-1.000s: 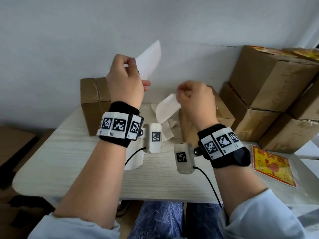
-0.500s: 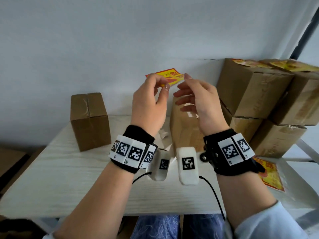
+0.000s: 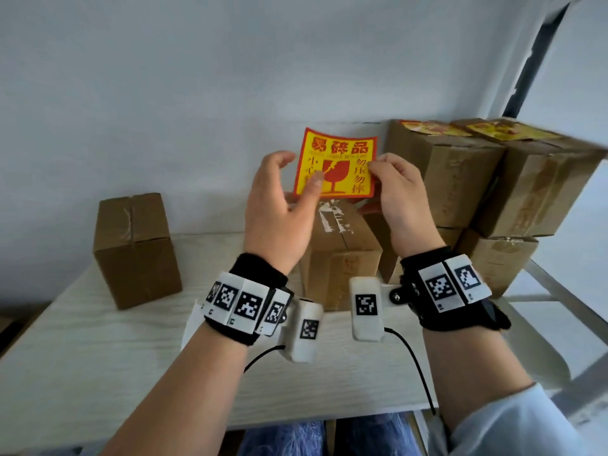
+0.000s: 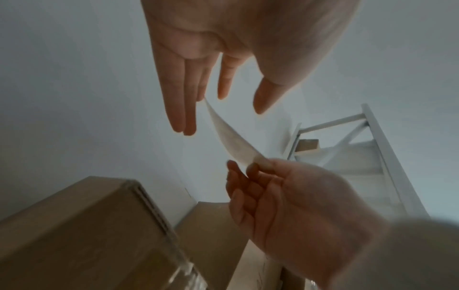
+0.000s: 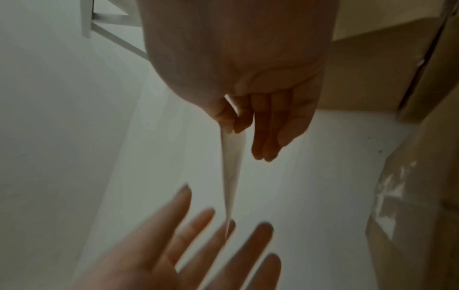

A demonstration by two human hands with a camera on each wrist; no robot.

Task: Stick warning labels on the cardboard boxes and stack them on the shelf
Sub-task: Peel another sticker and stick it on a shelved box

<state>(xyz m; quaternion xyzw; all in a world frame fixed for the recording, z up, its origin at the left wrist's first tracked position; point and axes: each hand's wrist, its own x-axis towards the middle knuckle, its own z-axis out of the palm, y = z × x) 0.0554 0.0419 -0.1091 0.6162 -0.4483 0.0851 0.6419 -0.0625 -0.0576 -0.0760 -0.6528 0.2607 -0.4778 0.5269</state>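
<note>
The right hand (image 3: 399,195) is pinching one edge of the square yellow-and-red paper warning label (image 3: 336,162), holding it in the air just above the taped brown cardboard box (image 3: 342,255) on the pale wood tabletop (image 3: 98,363). The left hand (image 3: 279,212) is resting released, straight fingers touching the opposite edge. With only one pinch, the limp label may be curling onto itself or landing crooked. The adhesive side is facing away and hard to judge.

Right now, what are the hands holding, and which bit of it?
The right hand pinches the yellow and red warning label by its right edge. The left hand is open, fingertips touching the label's left edge.
</note>
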